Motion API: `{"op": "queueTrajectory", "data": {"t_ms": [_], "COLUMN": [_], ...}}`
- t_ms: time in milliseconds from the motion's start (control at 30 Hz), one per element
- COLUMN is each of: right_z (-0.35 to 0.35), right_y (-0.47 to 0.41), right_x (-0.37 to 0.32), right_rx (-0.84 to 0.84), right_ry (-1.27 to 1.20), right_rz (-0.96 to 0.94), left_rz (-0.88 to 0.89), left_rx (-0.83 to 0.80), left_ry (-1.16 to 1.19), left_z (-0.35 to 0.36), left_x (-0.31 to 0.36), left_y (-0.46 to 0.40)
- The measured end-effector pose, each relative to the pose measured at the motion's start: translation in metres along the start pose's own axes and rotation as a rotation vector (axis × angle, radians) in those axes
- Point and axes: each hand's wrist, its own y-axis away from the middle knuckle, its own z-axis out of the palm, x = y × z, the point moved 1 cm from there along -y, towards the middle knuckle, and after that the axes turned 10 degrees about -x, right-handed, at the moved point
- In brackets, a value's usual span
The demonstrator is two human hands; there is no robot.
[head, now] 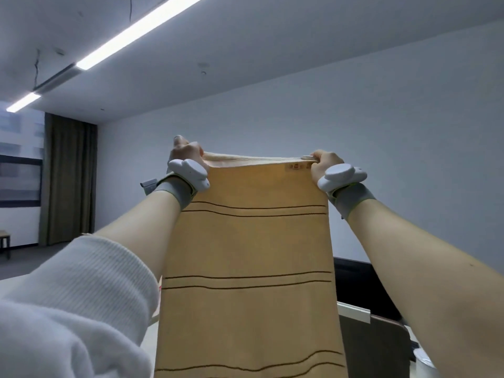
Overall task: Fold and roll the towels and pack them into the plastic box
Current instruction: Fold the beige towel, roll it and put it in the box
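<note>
the tan terry towel with thin dark stripes (249,255) is held up by its top corners, pinched by the left hand (186,154) and right hand (326,163); its long axis hangs straight down between both arms, equally near.

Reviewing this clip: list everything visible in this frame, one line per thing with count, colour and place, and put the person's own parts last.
towel: one, tan-orange with thin dark stripes, held up at centre, hanging down out of frame.
ceiling lights: two lit strips, white, upper left.
curtain: one, dark olive, far left by the window.
stool: one, partly seen, left edge.
dark panel: one, black, low on the wall behind the towel's right side.
wrist trackers: two, white on grey straps, one per wrist.
sleeve: one, white ribbed, left forearm.
left hand: grips the towel's top left corner.
right hand: grips the top right corner.
</note>
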Motion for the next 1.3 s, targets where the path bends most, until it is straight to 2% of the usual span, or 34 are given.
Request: {"op": "queueTrajectory", "data": {"t_ms": [167, 433, 633, 767, 900, 1067, 1133, 1233, 1300], "right_z": [-0.004, -0.011, -0.01, 0.002, 0.018, 0.047, 0.061, 0.091, 0.115], "right_y": [-0.012, 0.023, 0.079, 0.12, 0.157, 0.186, 0.198, 0.22, 0.235], "right_x": [-0.018, -0.011, 0.006, 0.02, 0.035, 0.059, 0.068, 0.089, 0.106], "right_rx": [0.167, 0.261, 0.204, 0.155, 0.051, -0.283, -0.449, -0.774, -0.959], "right_ry": [-0.035, -0.13, -0.126, -0.123, -0.109, 0.048, 0.172, 0.474, 0.583], "right_rz": [-0.084, -0.109, -0.096, -0.049, 0.0, 0.122, 0.155, 0.097, 0.091], "left_rz": [0.061, 0.067, 0.002, -0.038, -0.098, -0.143, -0.148, -0.195, -0.198], "left_rx": [0.185, 0.285, 0.255, 0.163, 0.044, -0.16, -0.358, -0.815, -1.104], "left_ry": [0.056, 0.04, -0.006, -0.071, -0.189, -0.46, -0.557, -0.598, -0.607], "left_z": [-0.01, -0.034, -0.038, -0.028, -0.021, -0.001, 0.01, 0.04, 0.06], "left_x": [0.0, 0.008, 0.004, -0.007, -0.018, -0.028, -0.031, -0.046, -0.055], "left_y": [-0.019, 0.026, 0.089, 0.131, 0.168, 0.206, 0.215, 0.23, 0.244]}}
